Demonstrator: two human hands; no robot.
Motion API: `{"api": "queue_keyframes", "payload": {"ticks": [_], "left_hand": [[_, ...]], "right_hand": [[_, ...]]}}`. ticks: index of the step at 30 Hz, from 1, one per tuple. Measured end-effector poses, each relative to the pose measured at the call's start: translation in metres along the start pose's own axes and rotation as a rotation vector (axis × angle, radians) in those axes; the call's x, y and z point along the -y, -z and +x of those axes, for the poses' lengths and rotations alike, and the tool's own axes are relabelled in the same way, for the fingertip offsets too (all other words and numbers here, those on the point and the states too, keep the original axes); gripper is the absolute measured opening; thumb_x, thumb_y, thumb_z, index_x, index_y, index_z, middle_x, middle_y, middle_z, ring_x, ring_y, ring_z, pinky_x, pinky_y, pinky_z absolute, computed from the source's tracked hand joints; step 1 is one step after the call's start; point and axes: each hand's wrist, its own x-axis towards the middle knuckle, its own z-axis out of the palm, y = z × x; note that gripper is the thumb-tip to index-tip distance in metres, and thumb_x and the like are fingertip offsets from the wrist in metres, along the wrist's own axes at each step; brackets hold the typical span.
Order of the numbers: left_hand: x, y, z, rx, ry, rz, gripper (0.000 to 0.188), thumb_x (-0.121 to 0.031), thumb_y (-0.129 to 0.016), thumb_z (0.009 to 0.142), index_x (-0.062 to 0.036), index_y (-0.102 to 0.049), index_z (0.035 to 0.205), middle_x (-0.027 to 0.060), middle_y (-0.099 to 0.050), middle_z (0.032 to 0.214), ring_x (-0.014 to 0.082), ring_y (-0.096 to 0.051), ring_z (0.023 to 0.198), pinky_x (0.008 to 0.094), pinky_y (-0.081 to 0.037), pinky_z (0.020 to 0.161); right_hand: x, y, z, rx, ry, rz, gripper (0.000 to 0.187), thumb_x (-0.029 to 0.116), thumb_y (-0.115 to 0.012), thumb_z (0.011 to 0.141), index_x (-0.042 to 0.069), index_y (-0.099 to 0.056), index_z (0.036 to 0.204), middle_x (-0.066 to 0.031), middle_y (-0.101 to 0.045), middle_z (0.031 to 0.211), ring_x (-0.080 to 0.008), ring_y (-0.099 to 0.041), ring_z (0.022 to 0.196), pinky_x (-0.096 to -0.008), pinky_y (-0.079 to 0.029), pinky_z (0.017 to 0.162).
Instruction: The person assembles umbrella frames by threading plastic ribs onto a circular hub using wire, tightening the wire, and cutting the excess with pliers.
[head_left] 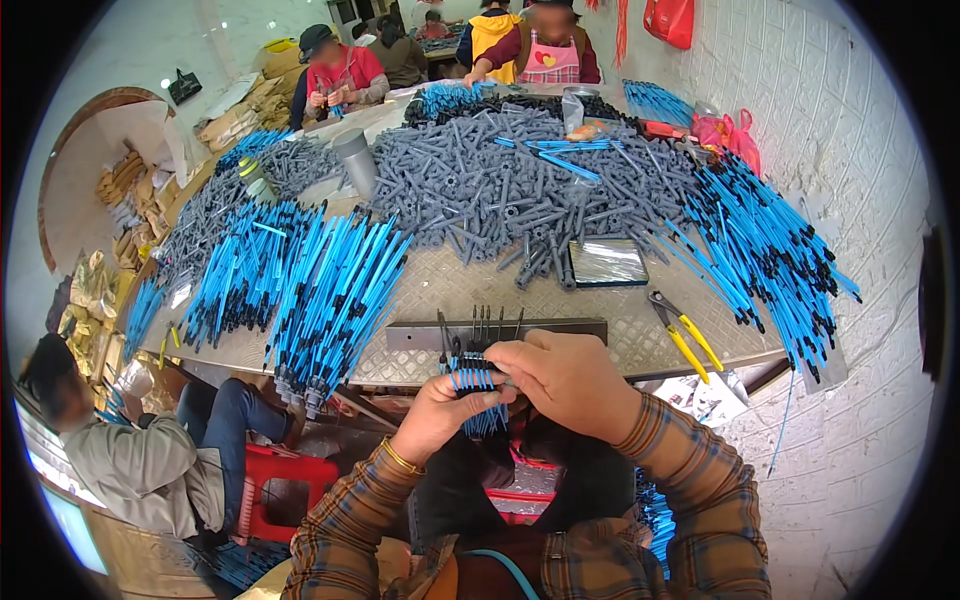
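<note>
Bundle of slim blue-and-black rods is held in front of the torso, at the near edge of the pale, patterned desk. Lower ends are hung below the left hand; dark tips are pointed up, seen against a long grey metal bar laid along the desk edge. Whether the bar is touched by the tips can't be told.

State of hands: left is curled around the bundle, with bright blue lengths seen across its fingers. Right hand is brought in from the other side, thumb and fingers bent toward the bundle's upper part; what is pinched there, if anything, is hidden.

Step in hand, as judged: individual rods being sorted or seated within the bunch, with support given by the left and fine work done by the right. For the next move, a steady left grip and a light right fingertip adjustment seem called for, tips kept level and no rods let slip.

Around: loose heap of grey ribbed plastic tubes is piled mid-desk. Blue rods with black ends are stacked in a left pile and a right pile. Pliers with yellow handles are laid near the right hand, untouched. A flat dark box with a shiny clear top is set beyond the bar.
</note>
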Motion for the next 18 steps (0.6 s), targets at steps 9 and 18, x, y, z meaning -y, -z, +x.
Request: {"api": "queue_keyframes", "payload": {"ticks": [9, 18], "left_hand": [[0.003, 0.004, 0.0, 0.013, 0.021, 0.075, 0.024, 0.001, -0.055, 0.087, -0.0005, -0.059, 0.111, 0.0044, -0.064, 0.101, 0.0112, -0.059, 0.093, 0.026, -0.047, 0.085], [0.0, 0.002, 0.0, 0.003, 0.029, 0.075, 0.022, 0.001, -0.057, 0.086, 0.0002, -0.06, 0.107, 0.0016, -0.063, 0.098, 0.0095, -0.058, 0.091, 0.025, -0.046, 0.085]], "right_hand": [[-0.004, -0.015, -0.001, -0.098, -0.008, 0.2, 0.015, 0.013, -0.056, 0.083, 0.011, -0.06, 0.097, -0.0074, -0.057, 0.071, -0.0272, -0.059, 0.063, -0.0354, -0.046, 0.055], [0.001, -0.001, 0.002, 0.081, -0.005, 0.04, 0.015, 0.011, -0.054, 0.084, 0.008, -0.06, 0.098, -0.0092, -0.062, 0.079, -0.0262, -0.062, 0.069, -0.0335, -0.048, 0.059]]}}
